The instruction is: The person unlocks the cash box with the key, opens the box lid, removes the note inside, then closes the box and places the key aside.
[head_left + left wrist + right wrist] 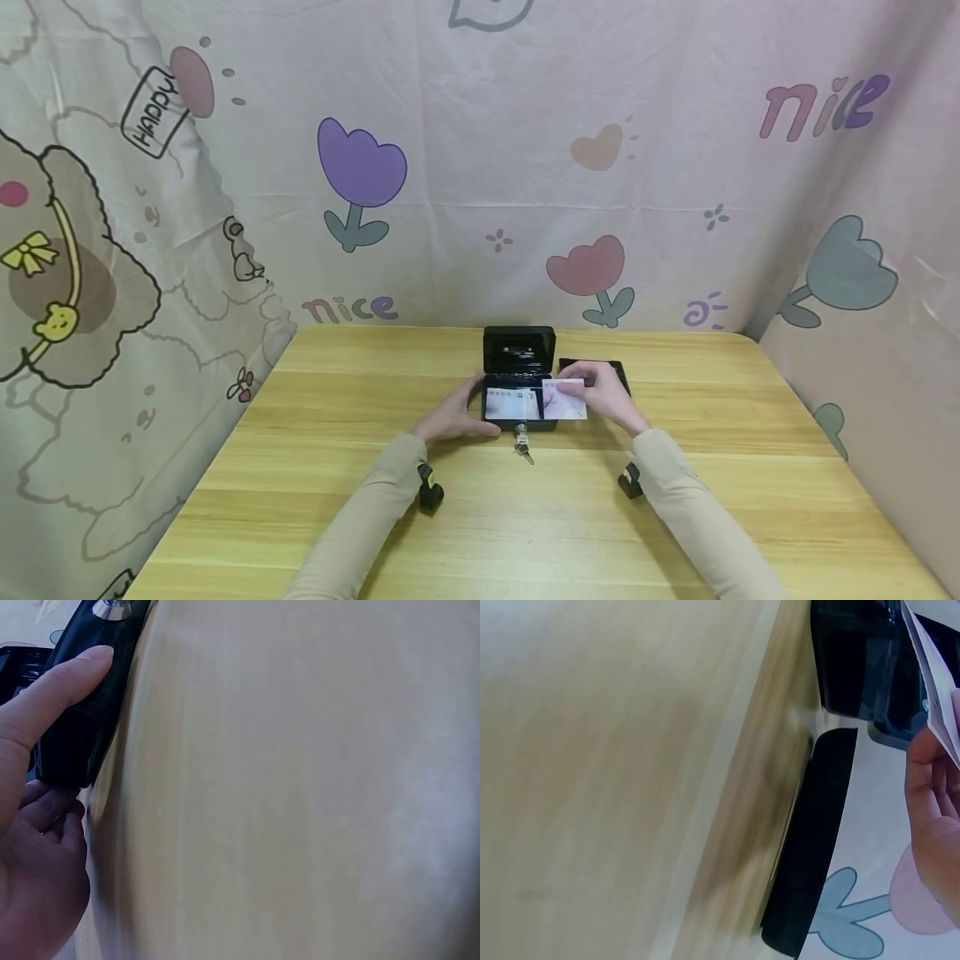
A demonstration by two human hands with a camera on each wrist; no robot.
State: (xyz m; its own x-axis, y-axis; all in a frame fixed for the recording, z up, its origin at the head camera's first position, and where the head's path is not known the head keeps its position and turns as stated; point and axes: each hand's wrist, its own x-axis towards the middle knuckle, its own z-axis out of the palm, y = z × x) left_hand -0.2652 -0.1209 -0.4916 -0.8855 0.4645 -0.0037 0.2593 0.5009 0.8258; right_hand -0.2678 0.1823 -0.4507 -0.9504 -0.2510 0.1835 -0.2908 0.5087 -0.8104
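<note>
While the right hand (pixel 606 396) is pinching a printed slip (pixel 562 406), the left hand (pixel 453 417) is gripping a black box (pixel 542 426)

The printed slip is straddling the box's right wall, its left part showing above the interior and its right part sticking out beyond. From the right hand it is pointing leftward, over the box; its long axis seems to be running left to right, roughly along the table's (pixel 480 533) far edge. The right hand is the nearer one, its digits holding the slip at the right; the left hand is clasping the box's opposite end, thumb pressing the front wall. In the right wrist view the slip is appearing nearly edge-on.

Just left of it, a second slip (pixel 510 404) is filling the left part of the box, lining up the same way. Behind both, the raised lid (pixel 519 336) is standing toward the table's far edge, while keys (pixel 525 450) are trailing from the box's front toward the near edge. Partly behind the right hand, a flat black object (pixel 810 840) is lying near the far edge; what it is, I cannot tell.
</note>
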